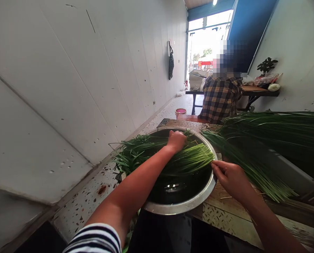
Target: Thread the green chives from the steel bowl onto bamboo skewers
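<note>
A bundle of garlic chives lies across a wide metal basin, its pale stem ends to the right and its leaves hanging over the left rim. My left hand is closed around the bundle near the basin's far side; its fingers are partly hidden. At the right rim, the thumb and fingers of my right hand pinch together at the stem ends. Dark water seems to fill the lower part of the basin.
More long chives are heaped at the right over a grey crate, on a worn wooden table. A person in a plaid shirt sits ahead, back turned. A white wall runs along the left.
</note>
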Demonstrator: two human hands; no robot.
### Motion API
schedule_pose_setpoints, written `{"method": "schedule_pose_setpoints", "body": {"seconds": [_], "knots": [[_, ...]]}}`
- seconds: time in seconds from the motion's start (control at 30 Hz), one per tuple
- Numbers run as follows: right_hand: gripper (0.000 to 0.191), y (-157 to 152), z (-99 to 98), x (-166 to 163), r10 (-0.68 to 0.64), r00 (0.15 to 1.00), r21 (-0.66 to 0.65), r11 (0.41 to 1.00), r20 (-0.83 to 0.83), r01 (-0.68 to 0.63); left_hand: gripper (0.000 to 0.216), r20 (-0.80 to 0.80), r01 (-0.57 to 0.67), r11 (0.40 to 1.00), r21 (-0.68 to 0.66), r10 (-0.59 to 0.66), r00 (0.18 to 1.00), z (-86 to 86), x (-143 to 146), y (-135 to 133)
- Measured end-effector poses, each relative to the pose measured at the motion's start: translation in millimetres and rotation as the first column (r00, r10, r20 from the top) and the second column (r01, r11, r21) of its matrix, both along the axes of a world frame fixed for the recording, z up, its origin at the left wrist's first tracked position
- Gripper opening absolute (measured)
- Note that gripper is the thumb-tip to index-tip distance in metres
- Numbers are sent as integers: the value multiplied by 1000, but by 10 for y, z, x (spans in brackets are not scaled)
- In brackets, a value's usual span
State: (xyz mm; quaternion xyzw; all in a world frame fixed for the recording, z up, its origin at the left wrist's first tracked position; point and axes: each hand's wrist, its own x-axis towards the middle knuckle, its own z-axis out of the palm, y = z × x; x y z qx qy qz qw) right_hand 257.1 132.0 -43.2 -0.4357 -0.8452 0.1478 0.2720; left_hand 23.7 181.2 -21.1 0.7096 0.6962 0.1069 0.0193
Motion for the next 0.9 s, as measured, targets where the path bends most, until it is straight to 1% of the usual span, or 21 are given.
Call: {"method": "schedule_pose_setpoints", "body": {"seconds": [0.1, 0.13, 0.2, 0.33, 0.47, 0.6, 0.9], "knots": [[31, -1, -1, -1, -1, 1000, 5, 1000, -10, 1, 24, 178, -61, 998, 14, 57, 982, 67, -21, -37], [31, -2, -1, -1, 0, 1000, 1, 1000, -14, 0, 25, 229, -67, 998, 7, 64, 971, 80, -32, -46], [31, -1, -4, 0, 3, 1000, -11, 1000, -21, -3, 25, 288, -41, 999, -10, 42, 957, 87, -51, -60], [32, 7, -19, 2, 14, 999, -18, 1000, -35, -15, 25, 282, 35, 999, -35, -24, 959, 68, -58, -66], [32, 8, -23, -3, 12, 999, -22, 1000, -42, -13, 29, 274, 41, 999, -6, -38, 961, 73, -28, -64], [32, -8, -2, -10, 2, 999, -25, 1000, -34, -2, 28, 322, 36, 999, 23, -42, 946, 78, -12, -67], [32, -21, 11, -10, -1, 999, -17, 1000, -41, 0, 26, 376, 61, 998, -29, -45, 925, 102, -29, -102]]}}
